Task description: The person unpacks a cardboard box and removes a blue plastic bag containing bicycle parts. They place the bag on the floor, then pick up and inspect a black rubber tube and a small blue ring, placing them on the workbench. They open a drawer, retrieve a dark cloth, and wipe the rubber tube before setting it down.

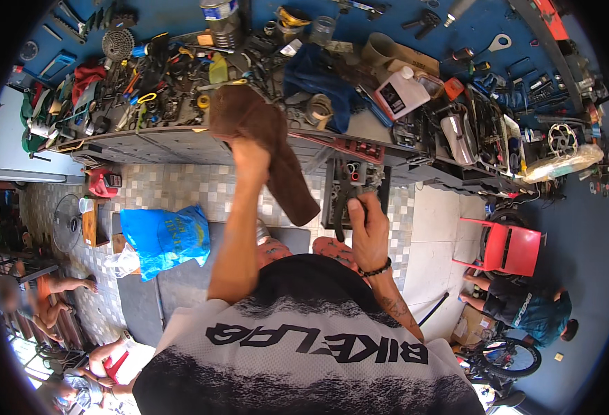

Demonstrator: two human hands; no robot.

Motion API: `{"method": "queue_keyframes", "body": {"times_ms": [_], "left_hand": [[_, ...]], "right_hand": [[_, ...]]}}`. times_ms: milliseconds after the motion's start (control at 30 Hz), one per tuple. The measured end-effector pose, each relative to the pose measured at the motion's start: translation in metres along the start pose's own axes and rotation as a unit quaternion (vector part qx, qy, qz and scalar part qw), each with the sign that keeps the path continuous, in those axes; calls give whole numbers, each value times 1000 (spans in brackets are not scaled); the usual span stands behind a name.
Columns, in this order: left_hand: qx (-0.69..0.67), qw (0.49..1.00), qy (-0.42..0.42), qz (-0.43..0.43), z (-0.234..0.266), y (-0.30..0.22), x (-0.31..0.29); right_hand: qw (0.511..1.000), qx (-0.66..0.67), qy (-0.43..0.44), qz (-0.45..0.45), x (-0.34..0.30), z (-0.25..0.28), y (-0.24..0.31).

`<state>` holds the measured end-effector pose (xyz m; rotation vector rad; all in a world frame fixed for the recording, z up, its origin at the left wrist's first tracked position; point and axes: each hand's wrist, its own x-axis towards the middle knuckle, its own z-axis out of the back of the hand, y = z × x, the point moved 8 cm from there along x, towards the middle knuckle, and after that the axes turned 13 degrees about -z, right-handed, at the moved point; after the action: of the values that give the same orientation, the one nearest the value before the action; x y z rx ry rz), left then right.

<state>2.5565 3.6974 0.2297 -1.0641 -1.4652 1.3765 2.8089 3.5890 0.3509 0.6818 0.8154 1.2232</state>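
My left hand is closed round a brown cloth, raised in front of the bench edge. Part of the cloth bunches up above my fist, and a long end hangs down to the right. My right hand, with a dark bracelet at the wrist, is closed in a pinch on a slender dark part. Its exact kind cannot be made out. Behind that part is an open drawer with small items in it.
A cluttered workbench crosses the far side, bearing tools, a blue cloth and a pinkish jug. A blue bag lies at left. At right are a red chair and a person beside a bicycle wheel. Other people sit at lower left.
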Motion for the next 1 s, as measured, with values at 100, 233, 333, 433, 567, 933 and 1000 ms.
{"method": "queue_keyframes", "body": {"times_ms": [100,233,333,433,567,933,1000], "left_hand": [[-29,996,56,-58,-30,-4,-32],[121,963,170,-169,-151,4,-122],[98,976,148,-127,-215,17,-141],[123,980,64,-145,-245,8,-152],[336,895,184,-228,-301,-10,-178],[219,927,304,16,-345,179,-271],[319,890,319,63,-315,192,-284]], "right_hand": [[999,30,-36,-16,18,36,-34],[985,-59,-15,160,47,60,-46],[978,-66,103,168,58,95,-80],[990,43,137,3,80,151,-135],[974,169,123,-87,105,159,-191],[808,491,-5,-326,139,165,-361],[716,581,-133,-363,169,196,-439]]}}
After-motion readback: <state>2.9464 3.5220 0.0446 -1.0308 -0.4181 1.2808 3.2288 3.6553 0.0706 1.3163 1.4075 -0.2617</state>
